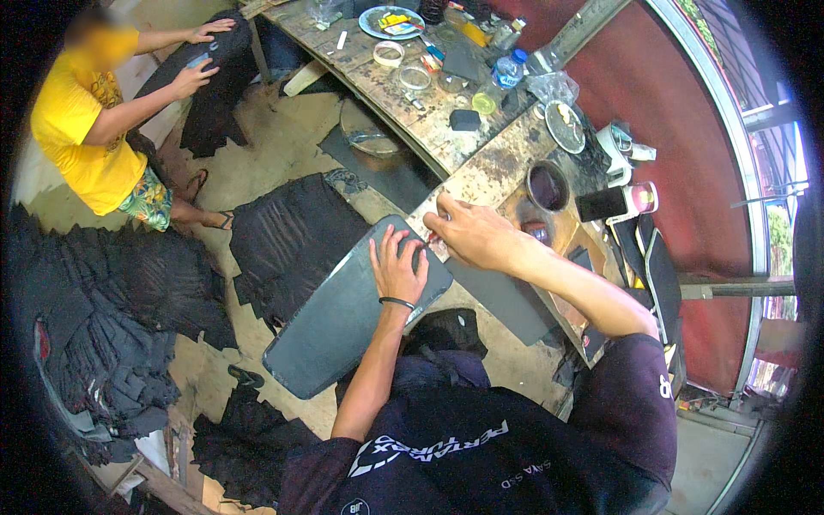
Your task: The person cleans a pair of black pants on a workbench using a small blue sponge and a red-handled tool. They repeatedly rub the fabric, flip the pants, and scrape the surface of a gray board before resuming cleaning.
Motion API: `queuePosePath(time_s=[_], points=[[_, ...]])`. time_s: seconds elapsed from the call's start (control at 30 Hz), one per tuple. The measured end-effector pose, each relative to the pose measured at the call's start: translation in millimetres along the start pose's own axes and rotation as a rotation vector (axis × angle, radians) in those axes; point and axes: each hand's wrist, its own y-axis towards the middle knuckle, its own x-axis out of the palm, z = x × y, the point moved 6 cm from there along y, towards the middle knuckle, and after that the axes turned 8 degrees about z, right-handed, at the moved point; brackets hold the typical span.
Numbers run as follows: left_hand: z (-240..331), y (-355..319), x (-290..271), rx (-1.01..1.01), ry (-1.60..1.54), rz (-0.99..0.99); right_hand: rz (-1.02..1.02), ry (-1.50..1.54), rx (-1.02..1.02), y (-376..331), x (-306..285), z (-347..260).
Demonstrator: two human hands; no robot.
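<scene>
A long dark grey panel (pixel 330 313) with rounded corners lies slantwise in front of me, its far end against the edge of the wooden workbench (pixel 493 159). My left hand (pixel 397 273) rests flat on the panel's far part, fingers spread, a dark band at the wrist. At the panel's far right corner, my right hand (pixel 470 230) is closed, thumb and fingers pinched together. Whatever it pinches is too small and hidden to name. Close beyond that hand on the bench stands a round dark pot (pixel 548 186).
On the bench are a blue-capped bottle (pixel 508 70), a plate (pixel 390 23), tape rolls (pixel 389 55) and a phone (pixel 601 204). Stacks of black pieces (pixel 296 240) cover the floor at left. A person in yellow (pixel 94 112) handles a black piece at far left.
</scene>
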Motion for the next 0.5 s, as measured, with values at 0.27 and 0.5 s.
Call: queuePosePath(time_s=[0.27,0.5], points=[[1.1,0.5,0.2,-0.001,0.006,0.006,-0.154,-0.042,0.078,4.8,7.6,3.5],[0.8,-1.0,-0.2,0.004,0.01,0.015,-0.336,-0.092,0.293,1.8,21.4,15.2]])
